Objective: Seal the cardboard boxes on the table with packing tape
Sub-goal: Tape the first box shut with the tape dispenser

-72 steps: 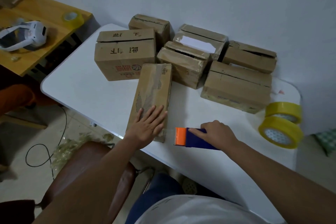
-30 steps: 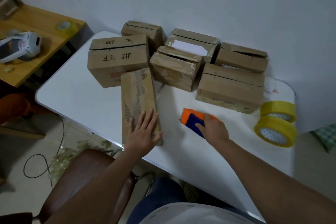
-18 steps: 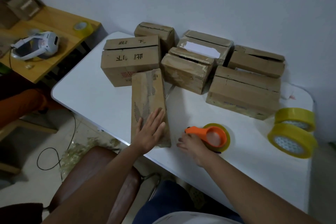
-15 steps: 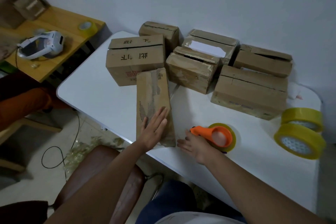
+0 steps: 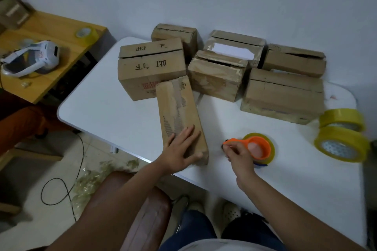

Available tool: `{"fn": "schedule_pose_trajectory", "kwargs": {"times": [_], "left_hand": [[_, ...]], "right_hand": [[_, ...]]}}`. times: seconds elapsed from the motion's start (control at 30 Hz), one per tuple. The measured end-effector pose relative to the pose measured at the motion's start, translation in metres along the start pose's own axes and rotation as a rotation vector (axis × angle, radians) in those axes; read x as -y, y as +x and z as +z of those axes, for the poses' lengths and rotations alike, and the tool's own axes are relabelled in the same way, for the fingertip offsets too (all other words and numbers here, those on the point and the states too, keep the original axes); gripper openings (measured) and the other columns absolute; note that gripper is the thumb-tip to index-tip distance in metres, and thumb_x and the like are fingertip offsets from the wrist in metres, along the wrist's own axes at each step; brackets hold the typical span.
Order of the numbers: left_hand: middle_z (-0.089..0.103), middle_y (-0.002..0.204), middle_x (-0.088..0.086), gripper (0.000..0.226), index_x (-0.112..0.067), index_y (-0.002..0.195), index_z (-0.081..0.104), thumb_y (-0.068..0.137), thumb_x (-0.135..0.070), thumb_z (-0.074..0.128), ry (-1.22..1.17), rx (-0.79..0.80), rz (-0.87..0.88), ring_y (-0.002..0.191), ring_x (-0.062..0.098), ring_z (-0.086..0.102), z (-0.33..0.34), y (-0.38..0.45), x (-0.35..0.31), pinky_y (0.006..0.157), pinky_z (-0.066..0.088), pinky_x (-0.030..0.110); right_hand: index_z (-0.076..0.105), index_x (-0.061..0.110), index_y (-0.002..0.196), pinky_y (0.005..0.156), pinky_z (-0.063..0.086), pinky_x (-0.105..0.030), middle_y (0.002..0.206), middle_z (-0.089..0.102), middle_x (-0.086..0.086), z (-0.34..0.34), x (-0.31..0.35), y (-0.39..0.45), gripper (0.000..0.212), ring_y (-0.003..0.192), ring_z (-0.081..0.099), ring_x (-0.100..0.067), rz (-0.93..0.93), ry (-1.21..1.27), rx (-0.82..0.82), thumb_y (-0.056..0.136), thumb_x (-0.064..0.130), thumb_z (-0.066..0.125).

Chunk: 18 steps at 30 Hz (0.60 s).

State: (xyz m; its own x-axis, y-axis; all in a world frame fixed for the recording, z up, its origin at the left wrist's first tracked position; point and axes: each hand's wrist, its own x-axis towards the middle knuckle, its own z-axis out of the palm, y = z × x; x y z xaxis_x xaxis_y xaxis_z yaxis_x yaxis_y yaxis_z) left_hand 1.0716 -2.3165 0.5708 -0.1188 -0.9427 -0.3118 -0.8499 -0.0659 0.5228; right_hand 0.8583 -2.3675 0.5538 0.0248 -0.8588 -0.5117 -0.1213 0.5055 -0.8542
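Long worn cardboard box (image 5: 180,116) lying flat near table edge, six more boxes (image 5: 282,96) clustered behind, orange-handled tape dispenser (image 5: 257,147) beside it

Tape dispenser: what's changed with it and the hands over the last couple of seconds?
The dispenser went from edge-on in the right hand's grip to lying flat on the table, roll face up. That hand now pinches at its orange handle tip. The left hand stays pressed flat on the long box, which turned slightly. Other boxes and spare rolls unchanged.
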Motion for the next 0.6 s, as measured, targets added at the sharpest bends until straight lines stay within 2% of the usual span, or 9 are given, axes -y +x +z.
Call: {"fn": "schedule_pose_trajectory", "kwargs": {"times": [0.1, 0.2, 0.3, 0.43, 0.6], "left_hand": [[-0.021, 0.159, -0.022, 0.08, -0.043, 0.156, 0.001, 0.09, -0.073, 0.037, 0.202, -0.031, 0.067, 0.148, 0.004, -0.019, 0.009, -0.001, 0.005, 0.118, -0.01, 0.038], [-0.023, 0.159, -0.018, 0.077, -0.043, 0.155, -0.005, 0.091, -0.073, 0.027, 0.366, -0.059, 0.059, 0.15, 0.009, -0.018, 0.017, 0.001, 0.007, 0.12, -0.004, 0.043], [-0.011, 0.164, -0.01, 0.076, -0.037, 0.157, 0.001, 0.09, -0.071, 0.019, 0.458, -0.089, 0.041, 0.153, 0.017, -0.004, 0.022, 0.0, 0.004, 0.12, 0.006, 0.047], [0.026, 0.162, 0.003, 0.075, -0.026, 0.155, 0.03, 0.091, -0.066, 0.031, 0.565, -0.185, 0.055, 0.147, 0.025, 0.031, 0.024, -0.001, -0.003, 0.113, 0.034, 0.051], [0.019, 0.164, 0.001, 0.076, -0.028, 0.157, 0.021, 0.093, -0.068, 0.029, 0.542, -0.167, 0.061, 0.15, 0.024, 0.023, 0.024, -0.003, 0.0, 0.115, 0.029, 0.05]], "right_hand": [[0.067, 0.016, 0.086, 0.075, 0.047, -0.025, 0.089, 0.068, -0.007, -0.001, 0.0, 0.003, 0.009, 0.086, 0.061, -0.019, -0.091, 0.004, -0.011, 0.09, 0.007, 0.066], [0.067, 0.017, 0.086, 0.079, 0.048, -0.027, 0.092, 0.069, -0.012, -0.001, 0.0, 0.003, 0.013, 0.09, 0.063, -0.023, -0.135, -0.002, 0.004, 0.089, 0.004, 0.065], [0.067, 0.017, 0.085, 0.081, 0.049, -0.029, 0.092, 0.069, -0.012, -0.001, -0.004, 0.005, 0.015, 0.091, 0.063, -0.024, -0.152, 0.012, 0.004, 0.089, 0.003, 0.066], [0.066, 0.02, 0.088, 0.08, 0.05, -0.027, 0.092, 0.069, -0.008, -0.002, -0.009, 0.01, 0.014, 0.092, 0.064, -0.021, -0.177, -0.034, 0.007, 0.09, 0.007, 0.066], [0.061, 0.02, 0.089, 0.073, 0.047, -0.022, 0.087, 0.066, -0.005, -0.003, -0.016, 0.017, 0.011, 0.086, 0.061, -0.02, -0.27, -0.156, 0.051, 0.091, 0.01, 0.064]]}}
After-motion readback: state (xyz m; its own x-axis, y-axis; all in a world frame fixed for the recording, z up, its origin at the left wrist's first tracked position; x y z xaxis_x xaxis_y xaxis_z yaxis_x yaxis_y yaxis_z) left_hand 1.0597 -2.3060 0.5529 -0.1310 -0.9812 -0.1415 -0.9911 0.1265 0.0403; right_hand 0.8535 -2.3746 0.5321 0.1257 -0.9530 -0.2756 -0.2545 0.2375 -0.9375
